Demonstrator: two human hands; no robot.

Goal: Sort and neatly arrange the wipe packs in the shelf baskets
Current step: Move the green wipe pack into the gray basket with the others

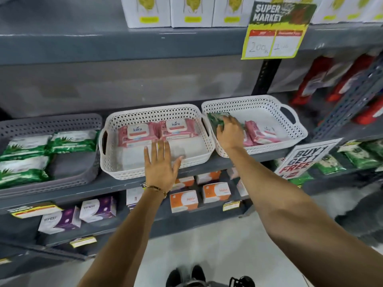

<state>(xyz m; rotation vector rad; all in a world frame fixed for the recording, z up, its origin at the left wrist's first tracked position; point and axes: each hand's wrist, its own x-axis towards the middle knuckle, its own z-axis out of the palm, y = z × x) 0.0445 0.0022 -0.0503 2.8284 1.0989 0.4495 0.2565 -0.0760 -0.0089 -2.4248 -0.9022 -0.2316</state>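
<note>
Three baskets stand side by side on the grey shelf. The grey basket [87, 121] on the left holds several green wipe packs [72, 140]. Two pink wipe packs [137, 134] lie side by side at the back of the middle white basket [153, 111]. In the right white basket [259, 100] lie pink wipe packs [260, 134] and one green wipe pack [217, 121] at its left end. My left hand [160, 165] hovers flat with fingers spread over the front rim of the middle basket. My right hand [230, 134] reaches into the right basket, fingers curled on the green pack.
A "Super Market" price sign [275, 32] hangs from the upper shelf. White boxes [190, 11] stand above. A "Buy 1 Get 1 Free" sign [304, 158] hangs at the right. Orange boxes [184, 200] and purple boxes [97, 209] fill the lower shelf. Red packs [319, 79] stand at the right.
</note>
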